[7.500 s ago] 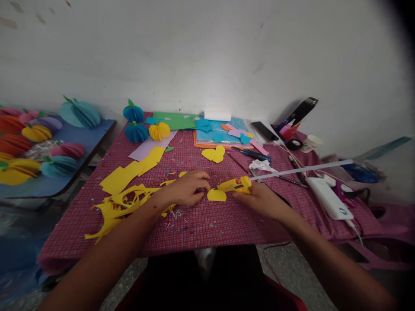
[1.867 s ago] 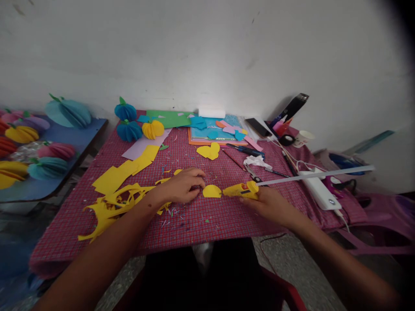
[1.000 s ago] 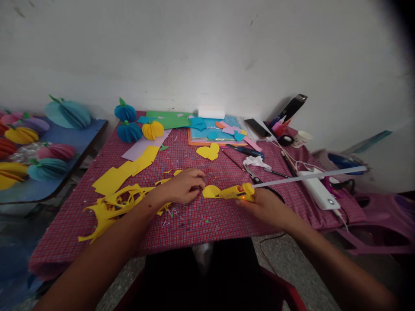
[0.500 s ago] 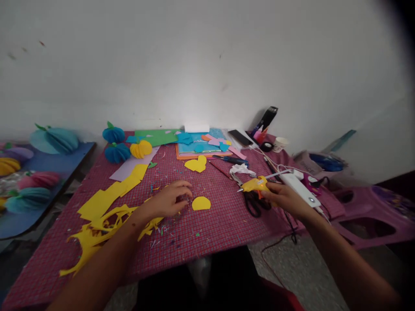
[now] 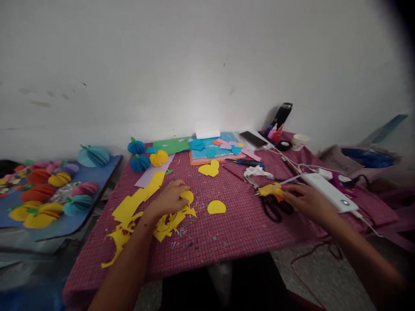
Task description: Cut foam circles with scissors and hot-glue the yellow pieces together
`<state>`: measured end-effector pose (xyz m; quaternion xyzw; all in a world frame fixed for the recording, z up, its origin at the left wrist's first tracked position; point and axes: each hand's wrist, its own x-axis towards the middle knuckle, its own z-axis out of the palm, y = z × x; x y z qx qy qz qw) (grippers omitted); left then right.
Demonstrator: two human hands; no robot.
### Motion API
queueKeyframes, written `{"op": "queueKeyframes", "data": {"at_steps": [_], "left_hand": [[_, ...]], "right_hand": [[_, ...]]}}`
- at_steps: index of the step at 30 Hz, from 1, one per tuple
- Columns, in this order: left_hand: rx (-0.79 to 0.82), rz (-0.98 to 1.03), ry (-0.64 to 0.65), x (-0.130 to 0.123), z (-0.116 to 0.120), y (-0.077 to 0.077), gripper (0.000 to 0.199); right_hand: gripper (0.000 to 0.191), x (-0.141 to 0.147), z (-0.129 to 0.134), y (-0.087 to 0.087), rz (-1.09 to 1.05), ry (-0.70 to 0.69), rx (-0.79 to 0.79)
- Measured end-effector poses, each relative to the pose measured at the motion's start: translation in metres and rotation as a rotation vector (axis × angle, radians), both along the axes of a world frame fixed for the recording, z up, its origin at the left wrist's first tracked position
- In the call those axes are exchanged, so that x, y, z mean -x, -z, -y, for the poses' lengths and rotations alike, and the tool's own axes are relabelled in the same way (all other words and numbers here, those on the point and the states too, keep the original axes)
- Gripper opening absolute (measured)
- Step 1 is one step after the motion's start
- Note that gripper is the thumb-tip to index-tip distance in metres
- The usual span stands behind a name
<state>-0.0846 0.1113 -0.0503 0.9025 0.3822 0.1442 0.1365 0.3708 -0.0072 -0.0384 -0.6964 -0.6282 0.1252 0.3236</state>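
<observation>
My left hand is closed at the fingertips on a yellow paper disc, above yellow paper offcuts. My right hand has its fingers round the back of a yellow hot glue gun, whose nozzle points left. Black-handled scissors lie beneath the gun, partly covered. Between my hands a yellow paper piece with one flat edge rests on the checked cloth. Farther back lies a yellow heart-like stack of paper.
Folded paper pumpkins stand back left, and more sit on a blue board. A white power strip with cables lies right. Behind are a phone, a black flask, a paper cup and coloured sheets.
My left hand has closed on a yellow paper disc. The glue gun sits lower, over the scissors, with my right hand still at its back. The view has turned left.
</observation>
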Motion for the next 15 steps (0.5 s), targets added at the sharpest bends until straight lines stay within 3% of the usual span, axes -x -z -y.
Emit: {"op": "queueKeyframes", "data": {"at_steps": [3,7,11,15], "left_hand": [[0.010,-0.005,-0.020,0.000,-0.001,0.000,0.021],[0.076,0.042,-0.078,0.000,-0.002,-0.005,0.005],[0.209,0.188,-0.149,0.001,-0.001,-0.014,0.011],[0.335,0.480,-0.245,-0.001,0.003,-0.023,0.016]], "right_hand": [[0.034,0.017,0.018,-0.004,-0.040,-0.004,-0.035],[0.022,0.065,0.037,-0.001,-0.110,-0.100,-0.098],[0.018,0.116,0.037,0.001,-0.220,-0.261,-0.050],[0.018,0.152,0.026,0.000,-0.341,-0.347,-0.005]]}}
